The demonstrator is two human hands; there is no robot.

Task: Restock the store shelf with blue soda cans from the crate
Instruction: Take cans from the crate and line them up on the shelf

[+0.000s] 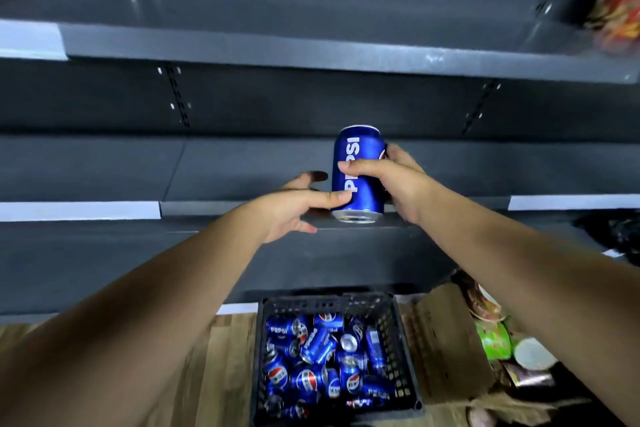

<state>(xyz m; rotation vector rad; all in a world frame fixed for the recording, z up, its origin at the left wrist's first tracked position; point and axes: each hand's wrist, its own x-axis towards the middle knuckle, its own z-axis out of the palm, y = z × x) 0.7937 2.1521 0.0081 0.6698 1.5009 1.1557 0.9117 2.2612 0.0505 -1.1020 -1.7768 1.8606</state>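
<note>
1. Up at the middle shelf (242, 170), both hands meet round one blue can (358, 173); it stands upright, with its base at the shelf's front lip, though whether it rests on the shelf or hangs just above cannot be told.
2. Right hand (394, 180) grips the can from the right; its thumb crosses the front of the can over the white lettering, and fingers wrap round the far side.
3. Left hand (298, 208) is spread fairly wide; its thumb touches the can's lower left side, its fingers reach behind and left of the can, and it closes on nothing.
4. Down on the wooden floor (228, 374) sits a black crate (398, 340), directly beneath the hands; inside it lies a jumble of blue cans (311, 357), some upright, most on their sides.
5. Just right of the crate stands an open cardboard box (446, 340); beyond it lie colourful packets (491, 340), too blurred to name.
6. Far up on the right, on the top shelf (311, 52), a red and yellow packet (616, 14) shows as a blur.
</note>
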